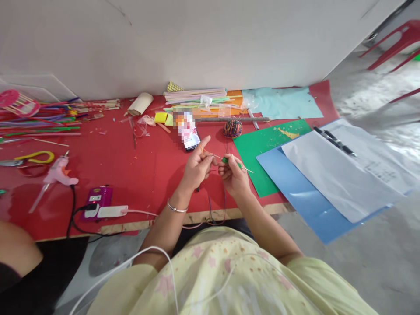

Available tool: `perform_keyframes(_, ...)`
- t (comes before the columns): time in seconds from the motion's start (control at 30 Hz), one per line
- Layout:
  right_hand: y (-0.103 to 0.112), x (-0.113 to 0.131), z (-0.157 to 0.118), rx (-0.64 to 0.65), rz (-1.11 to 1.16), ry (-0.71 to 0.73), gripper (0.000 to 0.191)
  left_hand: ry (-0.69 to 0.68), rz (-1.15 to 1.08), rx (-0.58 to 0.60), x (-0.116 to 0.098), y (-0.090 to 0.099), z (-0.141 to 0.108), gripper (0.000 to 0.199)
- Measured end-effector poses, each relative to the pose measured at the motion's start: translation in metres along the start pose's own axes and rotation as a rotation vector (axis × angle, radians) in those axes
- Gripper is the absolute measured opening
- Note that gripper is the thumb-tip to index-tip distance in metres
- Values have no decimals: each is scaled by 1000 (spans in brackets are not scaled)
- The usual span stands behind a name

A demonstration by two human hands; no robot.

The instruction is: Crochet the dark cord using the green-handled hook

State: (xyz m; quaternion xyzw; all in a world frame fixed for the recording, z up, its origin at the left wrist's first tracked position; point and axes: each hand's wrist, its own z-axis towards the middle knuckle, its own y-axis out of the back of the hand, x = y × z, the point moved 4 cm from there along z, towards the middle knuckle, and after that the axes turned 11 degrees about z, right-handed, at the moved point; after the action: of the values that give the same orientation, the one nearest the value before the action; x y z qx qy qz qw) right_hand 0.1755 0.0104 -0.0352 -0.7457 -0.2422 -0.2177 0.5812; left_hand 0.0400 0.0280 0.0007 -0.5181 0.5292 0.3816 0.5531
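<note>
My right hand (237, 179) is closed around a thin metal crochet hook (248, 169) with a green grip. The hook's fine end points left, at the fingers of my left hand (196, 169). Orange yarn (202, 151) runs over the left index finger, and the left thumb and fingers pinch the work, which is mostly hidden. A strand hangs past the table edge between my hands. Just beyond them sits a multicoloured yarn ball (232, 129). A lit phone (191, 139) lies above my left hand, its screen partly blurred.
On the red tabletop (131, 175), a pink glue gun (58, 171), yellow-handled scissors (36, 156) and a purple power box (99, 199) lie left. A green sheet (259, 153) and a blue folder (295, 192) with papers are right. Another person's limb (16, 251) shows lower left.
</note>
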Motion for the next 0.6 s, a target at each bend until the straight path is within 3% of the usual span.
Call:
perform_keyframes(0.3, 1, 2, 5, -9, -24, 22, 30, -136, 149, -69, 0, 4, 0, 77)
perform_keyframes(0.5, 0, 4, 5, 18, -32, 38, 28, -181, 249, -125, -2, 11, 3, 61)
perform_keyframes(0.6, 1, 5, 5, 2, -51, 36, 29, -155, 210, -110, -2, 9, 1, 68)
